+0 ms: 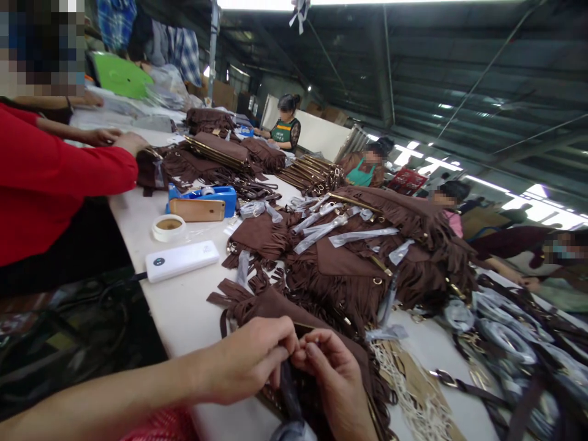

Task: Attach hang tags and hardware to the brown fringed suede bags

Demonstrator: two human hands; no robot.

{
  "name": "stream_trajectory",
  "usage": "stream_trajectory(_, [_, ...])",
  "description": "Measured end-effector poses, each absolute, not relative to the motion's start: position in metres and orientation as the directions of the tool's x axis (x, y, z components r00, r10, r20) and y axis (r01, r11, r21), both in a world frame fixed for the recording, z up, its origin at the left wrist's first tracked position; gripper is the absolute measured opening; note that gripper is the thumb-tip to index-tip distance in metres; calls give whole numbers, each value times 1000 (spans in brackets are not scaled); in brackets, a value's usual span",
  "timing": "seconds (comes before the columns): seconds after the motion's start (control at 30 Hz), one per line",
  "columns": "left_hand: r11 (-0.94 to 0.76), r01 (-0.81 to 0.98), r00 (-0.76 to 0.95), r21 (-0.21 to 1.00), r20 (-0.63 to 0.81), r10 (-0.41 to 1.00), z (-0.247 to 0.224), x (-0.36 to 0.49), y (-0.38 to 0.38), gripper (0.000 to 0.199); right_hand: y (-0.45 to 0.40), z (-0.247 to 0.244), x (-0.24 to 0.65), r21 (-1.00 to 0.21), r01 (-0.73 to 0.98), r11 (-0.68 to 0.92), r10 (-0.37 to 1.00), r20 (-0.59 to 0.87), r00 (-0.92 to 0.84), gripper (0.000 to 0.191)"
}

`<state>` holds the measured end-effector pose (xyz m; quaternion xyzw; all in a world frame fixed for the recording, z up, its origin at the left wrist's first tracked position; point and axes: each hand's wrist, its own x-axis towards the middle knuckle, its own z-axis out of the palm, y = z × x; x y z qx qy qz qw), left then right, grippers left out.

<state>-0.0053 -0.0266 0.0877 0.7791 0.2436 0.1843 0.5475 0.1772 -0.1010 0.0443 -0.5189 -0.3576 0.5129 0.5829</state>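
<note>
My left hand [257,355] and my right hand [337,383] meet fingertip to fingertip over a brown fringed bag [271,306] at the table's near edge. Both are closed in a pinch; whatever sits between the fingers is too small and hidden to name. Just below them hangs a dark strap [289,392], its lower end in greyish plastic wrap. Gold-coloured metal trim shows along the bag's edge. Beyond my hands lies a heap of similar brown fringed bags [340,263], several with plastic-wrapped pieces on top.
On the white table [179,318] to the left are a white power bank [182,261], a tape roll [168,228], a phone [197,210] and a blue tape dispenser [220,195]. Wrapped straps [505,337] lie at right. A red-sleeved co-worker [68,171] handles a bag; others sit farther back.
</note>
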Motion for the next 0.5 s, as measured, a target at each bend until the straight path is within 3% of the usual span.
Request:
stream_trajectory(0.1, [71,83,771,994,-109,627,71,3,-30,4,-103,39,178,-984,-158,-79,957,-119,263,36])
stream_trajectory(0.17, [186,13,742,982,-134,657,61,9,-29,8,-104,36,179,-990,-112,-88,955,-115,272,39])
stream_trajectory(0.33, [128,-66,678,990,-50,733,51,19,-29,32,-104,26,188,-999,16,-50,971,-45,234,39])
stream_trajectory(0.5, [8,114,737,994,-89,670,53,19,-31,79,-107,26,193,-973,225,60,981,99,166,23])
